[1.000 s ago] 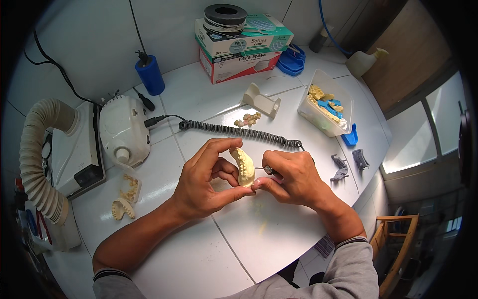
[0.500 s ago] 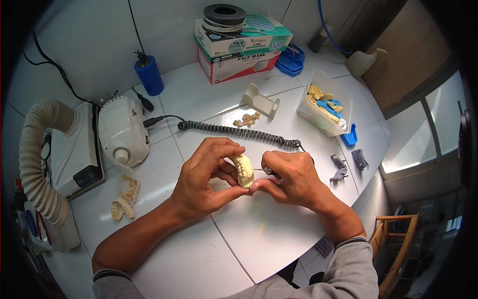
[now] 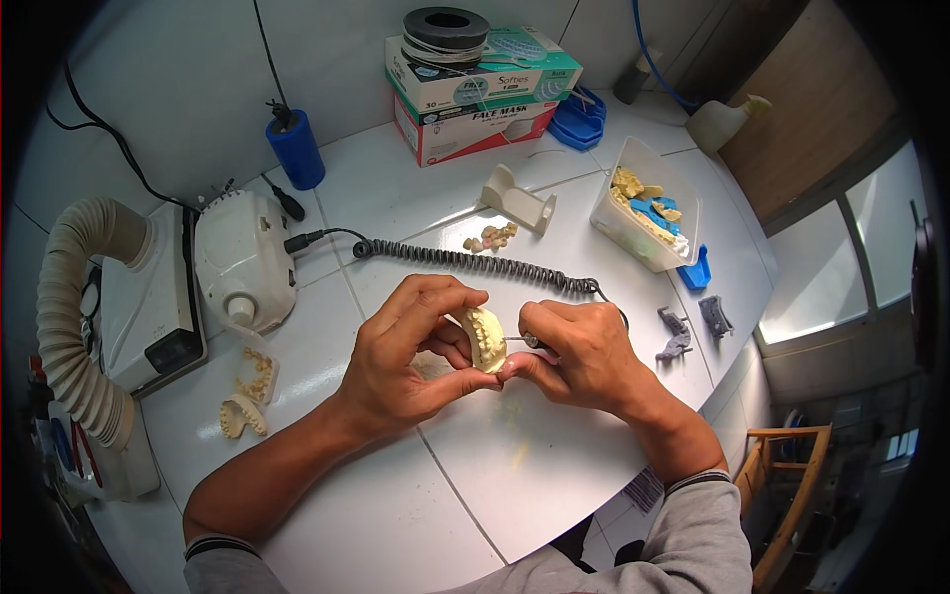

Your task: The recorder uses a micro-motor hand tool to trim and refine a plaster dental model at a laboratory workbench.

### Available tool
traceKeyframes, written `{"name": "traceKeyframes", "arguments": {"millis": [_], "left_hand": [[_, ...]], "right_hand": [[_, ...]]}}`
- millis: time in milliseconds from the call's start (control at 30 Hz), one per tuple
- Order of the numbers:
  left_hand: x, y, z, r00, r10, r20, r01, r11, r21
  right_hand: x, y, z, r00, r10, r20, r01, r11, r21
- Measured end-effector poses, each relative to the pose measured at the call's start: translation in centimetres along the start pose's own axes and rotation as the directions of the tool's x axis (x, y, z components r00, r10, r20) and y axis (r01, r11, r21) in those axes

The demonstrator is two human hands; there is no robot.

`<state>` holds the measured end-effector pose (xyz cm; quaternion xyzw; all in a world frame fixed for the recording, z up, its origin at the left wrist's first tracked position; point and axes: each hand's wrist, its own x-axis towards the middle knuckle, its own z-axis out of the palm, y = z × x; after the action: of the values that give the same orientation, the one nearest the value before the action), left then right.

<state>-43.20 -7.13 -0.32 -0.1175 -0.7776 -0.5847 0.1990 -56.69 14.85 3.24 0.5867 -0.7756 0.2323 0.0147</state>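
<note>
My left hand [image 3: 396,348] grips a pale yellow plaster dental cast [image 3: 486,342] between thumb and fingers. The cast stands on edge, its row of teeth turned toward the right. My right hand [image 3: 586,348] is closed around a rotary handpiece [image 3: 531,340], most of which the fingers cover. Its thin metal bit points left and reaches the side of the cast; whether it touches is too fine to tell. My right thumb rests against the cast's lower end, close to my left thumb. From behind the right hand, a coiled black cord [image 3: 475,261] runs left to a white control unit [image 3: 244,259].
Left of my forearm lie a small cast [image 3: 241,417] and a tray of yellowish pieces [image 3: 259,374], near a ribbed suction hose [image 3: 74,317]. Beyond my hands are tooth-coloured pieces [image 3: 491,238], a white stand [image 3: 518,203] and stacked boxes [image 3: 480,94]. Rightward are a plastic tub [image 3: 618,226] and grey parts [image 3: 675,334].
The cast has turned slightly in my left hand, and the handpiece's bit shows a little more clearly beside it. Both hands have otherwise stayed almost in place.
</note>
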Motion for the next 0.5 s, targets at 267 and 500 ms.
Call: {"name": "traceKeyframes", "arguments": {"millis": [267,500], "left_hand": [[-0.03,0.02,-0.11,1.0,0.009,-0.009,-0.008,0.999,0.046],[0.0,0.08,-0.18,1.0,0.006,-0.006,-0.006,0.998,0.062]], "right_hand": [[0.05,-0.02,-0.05,1.0,0.008,0.009,-0.008,1.0,0.002],[0.09,-0.08,-0.05,1.0,0.015,0.018,-0.015,1.0,-0.002]]}}
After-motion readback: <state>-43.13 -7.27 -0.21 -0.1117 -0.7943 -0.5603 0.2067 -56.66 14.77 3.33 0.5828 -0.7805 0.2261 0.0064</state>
